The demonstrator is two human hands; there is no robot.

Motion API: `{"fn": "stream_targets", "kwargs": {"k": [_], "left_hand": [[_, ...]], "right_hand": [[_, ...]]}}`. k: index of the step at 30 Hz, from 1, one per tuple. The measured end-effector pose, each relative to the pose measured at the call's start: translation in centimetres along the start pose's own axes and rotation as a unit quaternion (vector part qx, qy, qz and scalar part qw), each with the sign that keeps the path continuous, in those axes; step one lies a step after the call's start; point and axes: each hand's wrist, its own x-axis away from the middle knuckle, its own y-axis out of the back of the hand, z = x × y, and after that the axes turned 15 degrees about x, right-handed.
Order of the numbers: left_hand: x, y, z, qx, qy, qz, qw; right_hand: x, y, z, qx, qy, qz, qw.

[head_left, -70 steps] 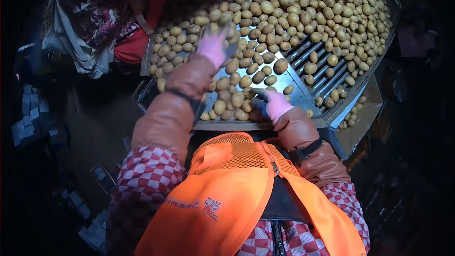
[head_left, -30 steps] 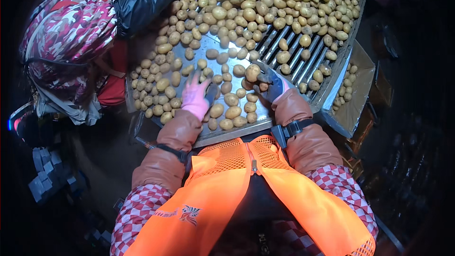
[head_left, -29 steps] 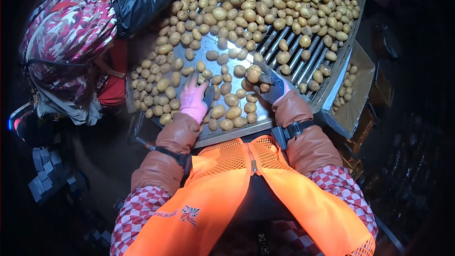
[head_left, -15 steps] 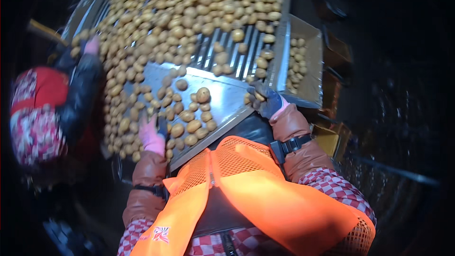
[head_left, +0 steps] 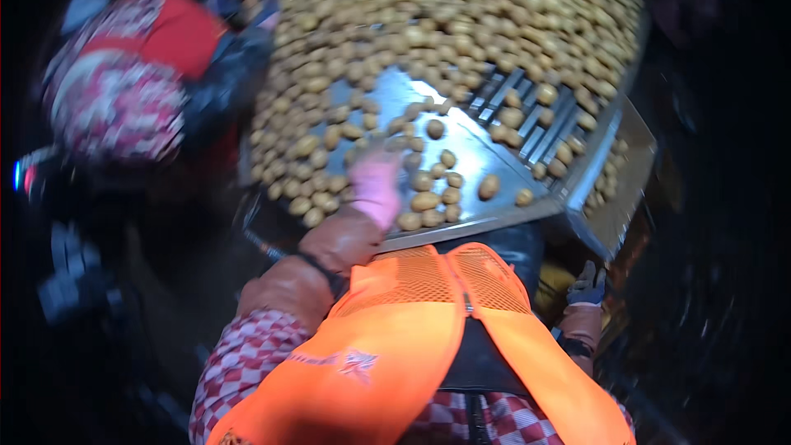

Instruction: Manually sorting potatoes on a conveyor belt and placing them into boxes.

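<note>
Over the metal sorting table (head_left: 486,152), my left hand (head_left: 376,185) in a pink glove reaches among loose potatoes (head_left: 424,201). Its fingers are smeared by motion, so their grip does not show. Low on the right, past the table's edge, my right hand (head_left: 586,287) in a dark blue-grey glove hangs beside the boxes. Its fingers look stretched out, and no potato shows in them. A dense heap of potatoes (head_left: 445,16) covers the far part of the table. A few potatoes lie on the metal rollers (head_left: 544,133).
At the left, a co-worker in a red and patterned head covering (head_left: 124,99) reaches to the potato heap. A cardboard box (head_left: 633,189) holding potatoes stands against the table's right side. The raised metal rim (head_left: 494,221) runs just in front of my orange vest.
My right hand has left the table's right corner and dropped down beside the boxes; the potatoes it held no longer show. My left hand has moved forward over the potatoes. The view has turned.
</note>
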Motion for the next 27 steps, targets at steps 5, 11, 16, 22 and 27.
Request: {"fn": "stream_targets", "kwargs": {"k": [5,11,16,22,27], "left_hand": [[2.2,0.0,2.9,-0.085,-0.198,-0.068,0.974],[6.5,3.2,9.7,0.043,0.054,-0.085,0.994],[1.8,5.9,9.1,-0.047,0.023,-0.242,0.969],[-12.6,10.4,12.9,0.044,0.198,-0.273,0.941],[-11.3,5.8,6.3,-0.198,0.091,-0.205,0.954]], "right_hand": [[2.8,-25.4,-2.3,0.34,0.027,0.19,0.921],[0.7,-35.2,-3.8,0.825,0.212,0.103,0.514],[3.0,-40.6,-13.0,0.836,0.207,0.263,0.435],[5.0,-45.6,-18.4,0.803,0.174,0.435,0.369],[-3.0,-48.9,-15.4,0.627,0.221,0.444,0.601]]}}
